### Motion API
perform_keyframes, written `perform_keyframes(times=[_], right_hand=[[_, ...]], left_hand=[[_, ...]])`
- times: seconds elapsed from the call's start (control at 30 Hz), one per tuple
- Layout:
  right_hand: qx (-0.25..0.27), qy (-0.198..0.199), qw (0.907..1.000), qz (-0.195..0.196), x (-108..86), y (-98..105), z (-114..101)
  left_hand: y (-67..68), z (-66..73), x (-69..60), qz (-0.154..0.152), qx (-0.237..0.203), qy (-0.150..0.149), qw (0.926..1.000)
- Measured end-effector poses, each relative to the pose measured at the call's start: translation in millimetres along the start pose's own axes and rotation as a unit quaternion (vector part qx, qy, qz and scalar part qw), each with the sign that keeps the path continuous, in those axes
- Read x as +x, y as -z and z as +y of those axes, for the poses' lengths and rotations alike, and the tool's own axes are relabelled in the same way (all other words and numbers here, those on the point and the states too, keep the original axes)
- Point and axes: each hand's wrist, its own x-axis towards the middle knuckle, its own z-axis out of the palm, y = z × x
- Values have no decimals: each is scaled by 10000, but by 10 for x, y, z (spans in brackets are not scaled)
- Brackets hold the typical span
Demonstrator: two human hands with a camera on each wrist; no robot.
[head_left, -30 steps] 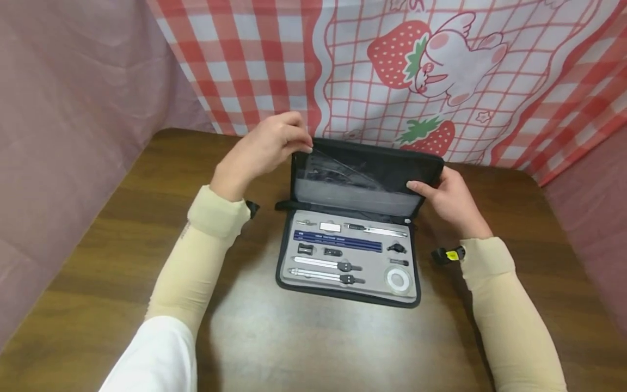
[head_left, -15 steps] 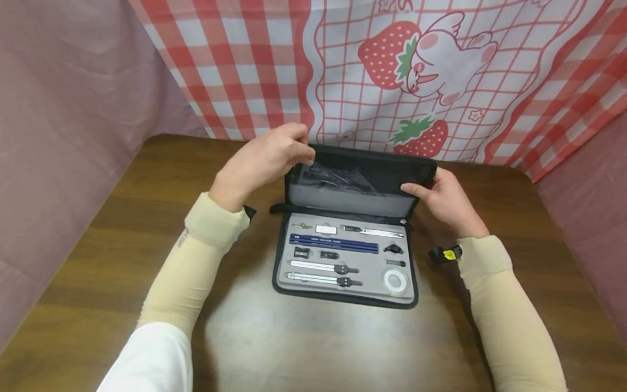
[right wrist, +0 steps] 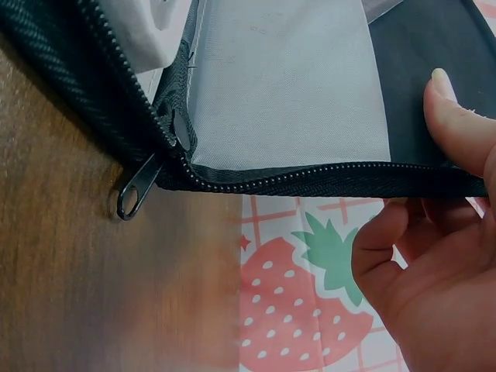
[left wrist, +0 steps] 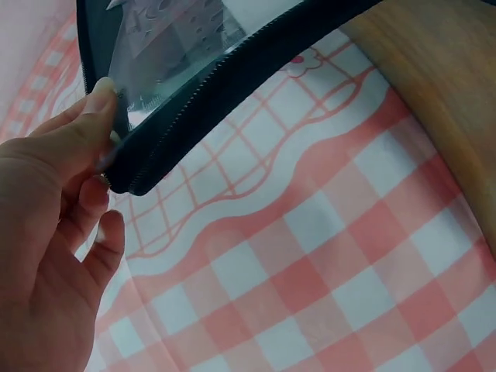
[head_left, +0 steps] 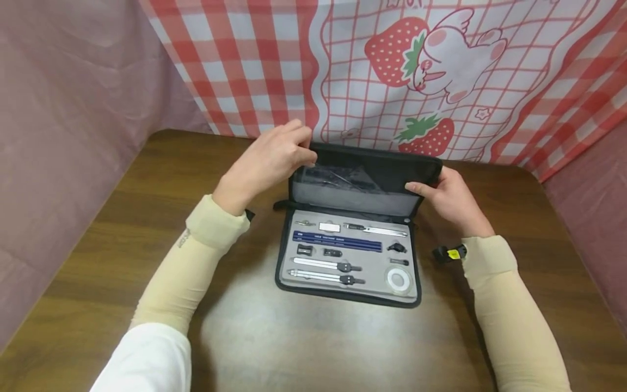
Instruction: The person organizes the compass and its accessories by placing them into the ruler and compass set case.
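A black zip case (head_left: 349, 296) lies unzipped on the table, its lid (head_left: 392, 163) raised at the back. My left hand (head_left: 269, 163) is at the lid's upper left corner. Its thumb and index finger pinch the edge of a clear plastic sleeve (left wrist: 167, 62) in the lid; cut-out shapes show through it. My right hand (head_left: 453, 198) grips the lid's right edge, thumb (right wrist: 457, 120) inside and fingers curled behind. In the grey tray sit blue pencils (head_left: 338, 241), two compasses (head_left: 318, 276), a white eraser (head_left: 329, 227), a sharpener (head_left: 305, 250) and a round white ring (head_left: 398, 280).
The wooden table (head_left: 313, 348) stretches around the case. A red-and-white cloth (head_left: 274, 60) with strawberries hangs behind it, and pink cloth (head_left: 73, 81) covers the left side. A zip pull (right wrist: 138, 188) hangs at the lid hinge.
The left hand has come slightly down along the lid's corner, and the clear sleeve's slanting edge sits lower against the lid. The right hand keeps its grip.
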Motion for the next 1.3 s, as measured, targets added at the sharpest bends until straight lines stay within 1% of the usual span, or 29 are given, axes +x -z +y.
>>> perform_keyframes(times=[0.17,0.27,0.33,0.4,0.43,0.47,0.5,0.53,0.57,0.63,0.67,0.7,0.73,0.8,0.87,0.93,1.0,1.07,1.13,1.2,1.23,1.3], right_hand=[[116,-69,9999,-83,-7,-2,0],[86,-39,10000,8,-3,-11,6],[91,-30,9999,39,-5,-24,20],[131,-24,9999,29,-7,-39,39],[151,-26,9999,13,-9,-43,46],[152,-26,9999,3,-11,-43,54],[141,-30,9999,-5,-12,-41,57],[137,-34,9999,-2,-12,-36,57],[145,-37,9999,2,-12,-29,56],[146,-67,9999,3,-11,-10,53],[138,-89,9999,-9,-11,-1,51],[152,-114,9998,-20,-8,6,48],[164,-134,9998,-32,-6,11,47],[145,-186,9997,-30,-6,19,53],[117,-195,9997,27,7,18,43],[76,-147,9998,119,24,6,43],[31,-62,9997,255,35,-7,52],[5,32,9993,381,35,-17,65],[2,144,9987,488,28,-16,78],[-98,265,9980,563,18,-4,82],[-173,339,9976,577,13,4,77],[-406,536,9960,590,10,22,61]], left_hand=[[-34,-12,-10,60,-70,29,10000],[-62,-41,-26,148,-152,44,9998],[-98,-74,-48,221,-181,104,9995],[-141,-115,-70,263,-240,275,9990],[-161,-139,-79,259,-342,453,9981],[-181,-161,-91,224,-562,710,9956],[-200,-182,-100,132,-865,1014,9910],[-218,-201,-108,-5,-1217,1344,9834],[-236,-216,-115,-132,-1596,1674,9728],[-269,-237,-126,-338,-2284,2251,9466],[-286,-244,-131,-426,-2542,2471,9341],[-301,-246,-133,-486,-2701,2611,9255],[-312,-246,-134,-492,-2802,2704,9198],[-328,-237,-124,-407,-2865,2776,9161],[-325,-233,-116,-308,-2828,2827,9161],[-318,-230,-114,-156,-2748,2847,9182],[-315,-232,-121,56,-2613,2856,9220],[-318,-239,-141,289,-2433,2814,9278],[-326,-249,-167,462,-2231,2726,9348],[-322,-253,-194,444,-2032,2520,9451],[-311,-253,-208,364,-1944,2388,9507],[-276,-242,-225,91,-1781,2041,9626]])
